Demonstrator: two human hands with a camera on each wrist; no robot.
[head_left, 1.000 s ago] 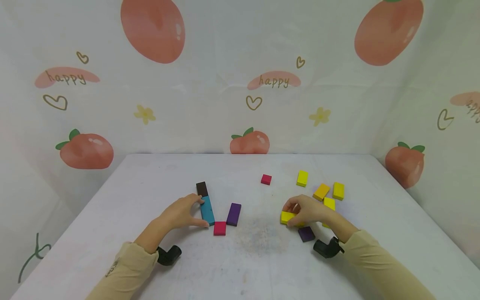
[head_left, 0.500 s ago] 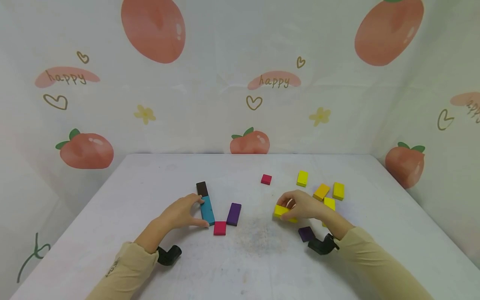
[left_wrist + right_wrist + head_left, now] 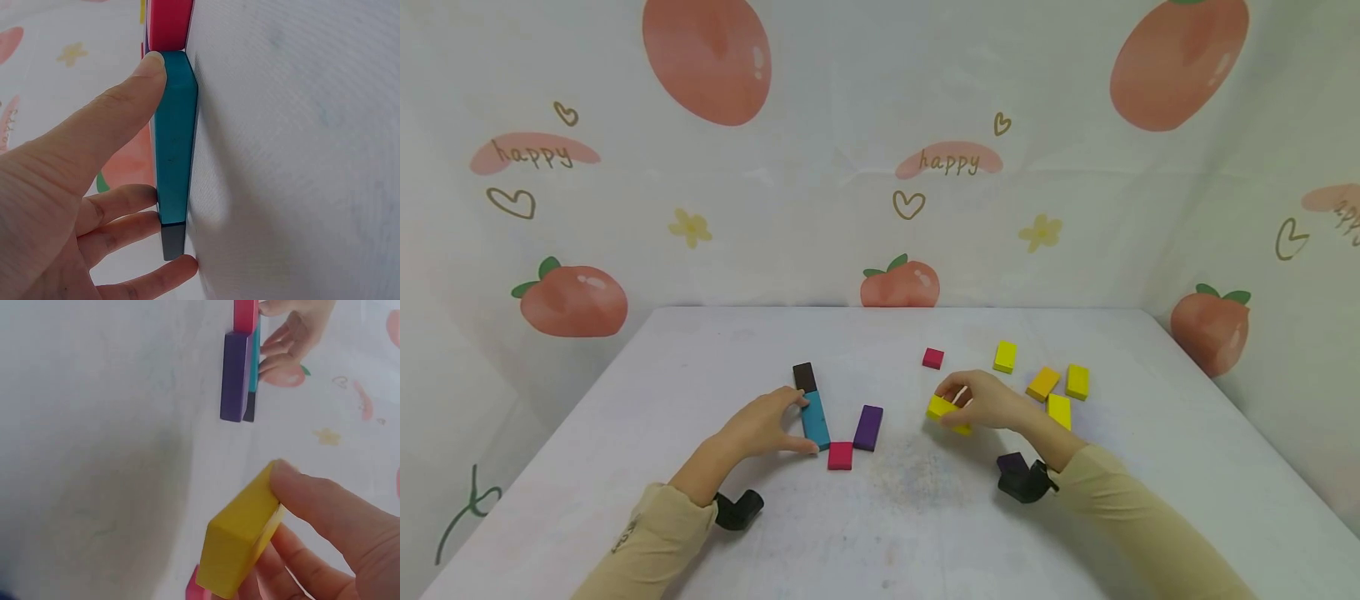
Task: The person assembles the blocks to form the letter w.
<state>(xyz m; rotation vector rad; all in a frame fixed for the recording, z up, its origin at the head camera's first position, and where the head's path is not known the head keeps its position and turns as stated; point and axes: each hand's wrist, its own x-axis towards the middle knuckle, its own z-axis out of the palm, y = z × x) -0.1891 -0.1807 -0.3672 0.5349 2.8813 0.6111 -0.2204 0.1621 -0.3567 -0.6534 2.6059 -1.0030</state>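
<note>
Yellow rectangular block (image 3: pixel 237 531) is pinched by right hand (image 3: pixel 988 402); blue block (image 3: pixel 816 422), nearer desk's (image 3: pixel 910 533) left edge, is touched by spread-fingered left hand (image 3: pixel 760 424).

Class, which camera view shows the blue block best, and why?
The left wrist view: the blue block looks largest there. The head view shows it smaller; the right wrist view shows only a strip behind the purple block.

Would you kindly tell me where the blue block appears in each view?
Head: blue block, left of centre, by the left hand.
Left wrist: just left of centre, running vertically.
Right wrist: top, right of centre, partly behind the purple block.
Shared landmark: the black block at its end.
</note>
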